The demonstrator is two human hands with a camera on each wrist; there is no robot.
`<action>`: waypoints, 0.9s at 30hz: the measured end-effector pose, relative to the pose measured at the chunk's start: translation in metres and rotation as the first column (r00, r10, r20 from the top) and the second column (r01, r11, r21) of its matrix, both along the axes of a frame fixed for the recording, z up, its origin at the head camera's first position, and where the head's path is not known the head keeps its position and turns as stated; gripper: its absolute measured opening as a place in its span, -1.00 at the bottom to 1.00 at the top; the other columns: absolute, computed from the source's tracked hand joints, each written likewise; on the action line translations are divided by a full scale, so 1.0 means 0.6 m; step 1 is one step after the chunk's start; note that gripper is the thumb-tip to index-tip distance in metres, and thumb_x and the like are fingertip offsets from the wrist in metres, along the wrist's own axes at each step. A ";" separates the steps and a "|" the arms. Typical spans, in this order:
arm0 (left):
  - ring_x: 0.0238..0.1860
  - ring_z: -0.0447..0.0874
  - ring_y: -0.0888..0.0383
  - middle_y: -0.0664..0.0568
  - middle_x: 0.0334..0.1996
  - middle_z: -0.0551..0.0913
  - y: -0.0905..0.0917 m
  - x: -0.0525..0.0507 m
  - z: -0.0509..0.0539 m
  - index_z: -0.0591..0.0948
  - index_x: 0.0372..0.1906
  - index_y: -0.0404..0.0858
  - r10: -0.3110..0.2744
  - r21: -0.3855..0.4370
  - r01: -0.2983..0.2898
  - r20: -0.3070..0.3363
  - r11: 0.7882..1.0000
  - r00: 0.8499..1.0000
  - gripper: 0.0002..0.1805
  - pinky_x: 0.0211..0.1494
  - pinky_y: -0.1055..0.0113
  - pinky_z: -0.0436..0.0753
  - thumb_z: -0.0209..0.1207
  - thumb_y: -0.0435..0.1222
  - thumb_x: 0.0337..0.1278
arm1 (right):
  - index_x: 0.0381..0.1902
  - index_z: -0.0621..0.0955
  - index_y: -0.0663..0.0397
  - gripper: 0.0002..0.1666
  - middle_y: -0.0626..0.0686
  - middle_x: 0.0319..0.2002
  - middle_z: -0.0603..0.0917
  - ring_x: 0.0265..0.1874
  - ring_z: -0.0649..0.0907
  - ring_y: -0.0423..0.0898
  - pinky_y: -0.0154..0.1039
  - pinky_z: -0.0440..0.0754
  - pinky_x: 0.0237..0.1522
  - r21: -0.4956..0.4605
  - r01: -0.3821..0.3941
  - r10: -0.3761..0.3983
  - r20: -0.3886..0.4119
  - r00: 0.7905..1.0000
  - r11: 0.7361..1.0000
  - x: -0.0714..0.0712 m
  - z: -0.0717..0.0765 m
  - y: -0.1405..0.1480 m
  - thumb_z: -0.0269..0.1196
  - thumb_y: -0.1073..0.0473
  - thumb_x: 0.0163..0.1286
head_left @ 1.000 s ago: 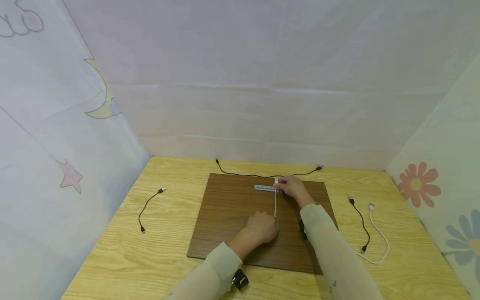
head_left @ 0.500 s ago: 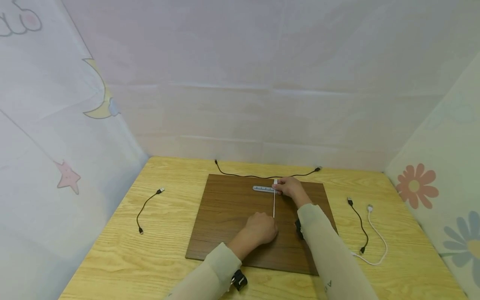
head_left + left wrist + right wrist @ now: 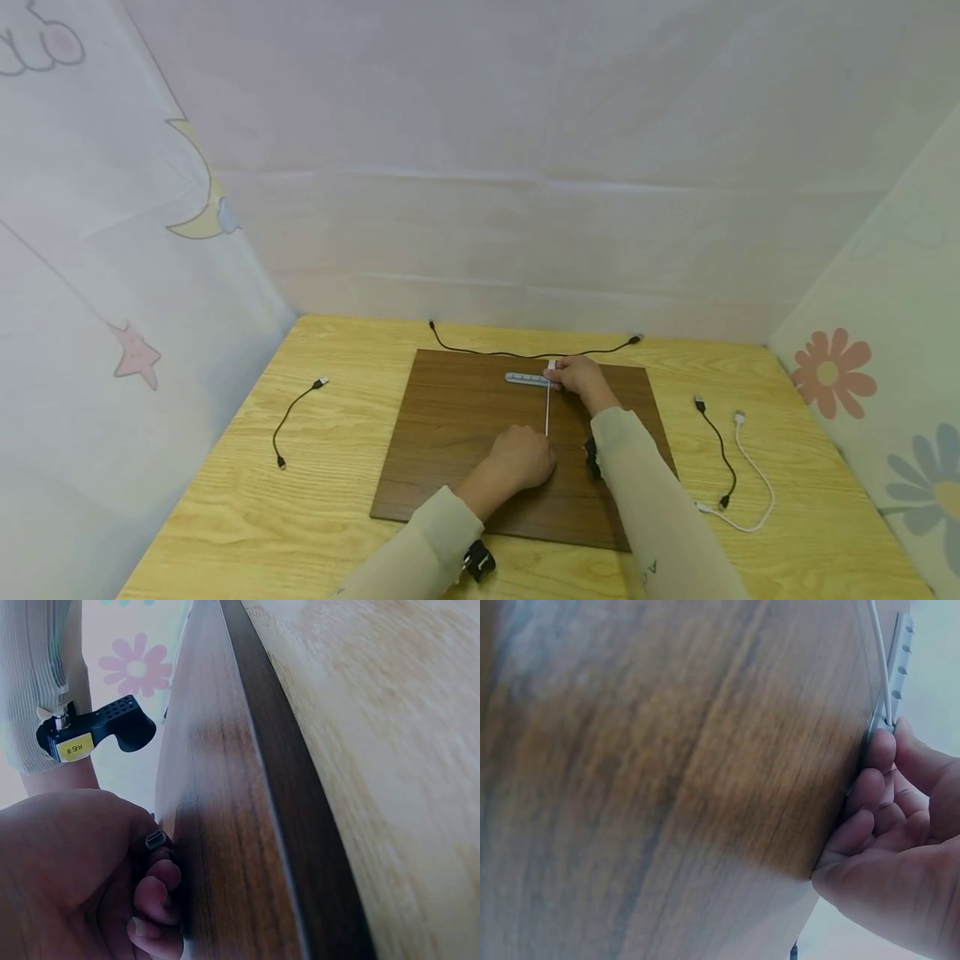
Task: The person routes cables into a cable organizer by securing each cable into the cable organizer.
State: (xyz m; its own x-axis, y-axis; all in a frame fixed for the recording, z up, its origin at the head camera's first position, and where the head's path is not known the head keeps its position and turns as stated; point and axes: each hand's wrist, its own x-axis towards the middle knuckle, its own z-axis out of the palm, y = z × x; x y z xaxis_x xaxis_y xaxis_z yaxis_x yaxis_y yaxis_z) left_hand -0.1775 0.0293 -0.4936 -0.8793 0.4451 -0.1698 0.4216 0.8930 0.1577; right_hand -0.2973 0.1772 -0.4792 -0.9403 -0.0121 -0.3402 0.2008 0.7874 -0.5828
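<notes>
A short white USB cable (image 3: 547, 410) runs taut between both hands over the dark wooden board (image 3: 442, 433). At the near end, my left hand (image 3: 523, 456) grips the cable in curled fingers; a small metal plug (image 3: 155, 839) pokes out of them in the left wrist view. My right hand (image 3: 576, 373) pinches around the far end, beside the white plug (image 3: 552, 364). That hand is at the right end of a grey slotted cable holder (image 3: 522, 378), which lies near the board's back edge. In the right wrist view the cable enters the holder (image 3: 902, 669) beside the fingertips, which partly hide it.
A long black cable (image 3: 495, 352) lies behind the board. One short black cable (image 3: 288, 421) is on the left of the yellow wooden table (image 3: 247, 500). Another black cable (image 3: 722, 442) and a white cable (image 3: 768, 483) lie to the right. Fabric walls enclose the table.
The right forearm has tilted slightly to the left, its fingers staying at the holder. The left hand and the cable have hardly moved.
</notes>
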 end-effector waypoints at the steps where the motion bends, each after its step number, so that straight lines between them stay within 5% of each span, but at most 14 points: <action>1: -0.27 0.74 0.03 -0.01 -0.32 0.76 0.000 0.000 0.000 0.78 -0.31 -0.20 0.003 0.002 -0.003 0.001 1.000 1.000 -0.62 -0.35 0.19 0.70 0.03 -0.12 0.47 | -0.42 0.63 0.09 -0.63 -0.02 -0.48 0.58 -0.42 0.44 -0.07 -0.21 0.36 -0.30 -0.002 0.007 -0.007 -0.001 1.000 1.000 0.000 0.000 0.000 0.25 -0.04 0.49; 7: -0.24 0.74 0.04 0.01 -0.30 0.77 0.004 0.000 -0.004 0.78 -0.30 -0.18 -0.001 -0.026 0.000 -0.010 1.000 1.000 -0.61 -0.32 0.19 0.71 0.02 -0.10 0.48 | -0.31 0.72 0.14 -0.64 0.00 -0.43 0.65 -0.39 0.47 -0.07 -0.23 0.40 -0.28 -0.020 0.053 -0.053 0.012 0.999 0.998 0.002 0.002 -0.001 0.27 -0.05 0.47; 14: -0.25 0.73 0.05 0.02 -0.30 0.76 0.005 0.000 -0.004 0.78 -0.31 -0.18 0.001 -0.039 -0.001 -0.001 0.999 1.000 -0.63 -0.35 0.20 0.71 0.05 -0.09 0.46 | -0.47 0.66 0.15 -0.54 0.12 -0.30 0.67 -0.34 0.48 -0.02 -0.17 0.43 -0.21 -0.011 0.057 -0.057 -0.002 0.998 0.998 0.006 -0.001 -0.002 0.23 -0.08 0.50; 27: -0.19 0.74 0.02 0.03 -0.23 0.76 0.005 -0.005 -0.004 0.79 -0.23 -0.18 0.025 -0.017 -0.024 0.037 1.000 0.999 -0.60 -0.27 0.17 0.73 0.01 -0.06 0.47 | -0.54 0.61 0.07 -0.53 0.02 -0.43 0.58 -0.44 0.44 -0.08 -0.21 0.40 -0.28 -0.011 0.048 -0.048 -0.001 0.999 0.999 0.003 -0.007 -0.005 0.17 -0.06 0.54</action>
